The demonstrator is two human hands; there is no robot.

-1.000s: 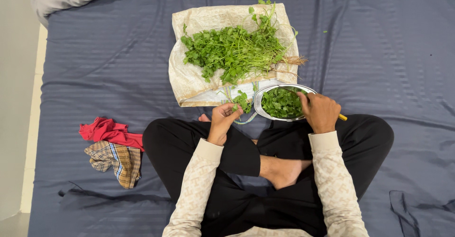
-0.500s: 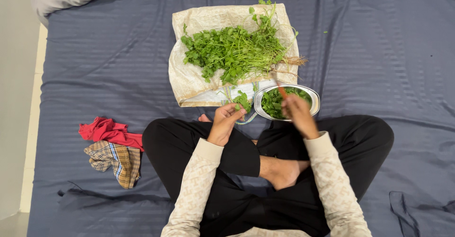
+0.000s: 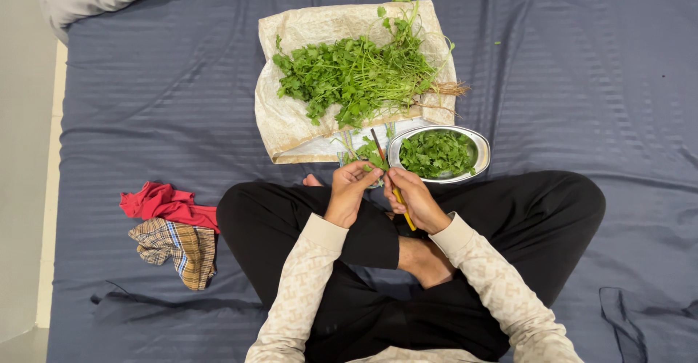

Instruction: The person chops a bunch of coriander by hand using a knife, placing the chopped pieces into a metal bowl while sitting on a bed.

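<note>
Blue bedsheet (image 3: 145, 101) lay beneath; left hand (image 3: 347, 188) pinched a coriander sprig (image 3: 369, 154) beside the steel bowl (image 3: 480, 161), right hand (image 3: 414, 197) gripped a knife (image 3: 392, 185), seemingly trimming; cutting called for a steady blade.

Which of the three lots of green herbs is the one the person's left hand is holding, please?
The small sprig at the left hand, beside the steel bowl. The big bunch lies on the cloth; the picked leaves fill the bowl.

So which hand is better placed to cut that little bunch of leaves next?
Probably the right hand: it holds the yellow-handled knife, whose blade points up at the small sprig. The left hand is busy gripping that sprig beside the steel bowl.
</note>
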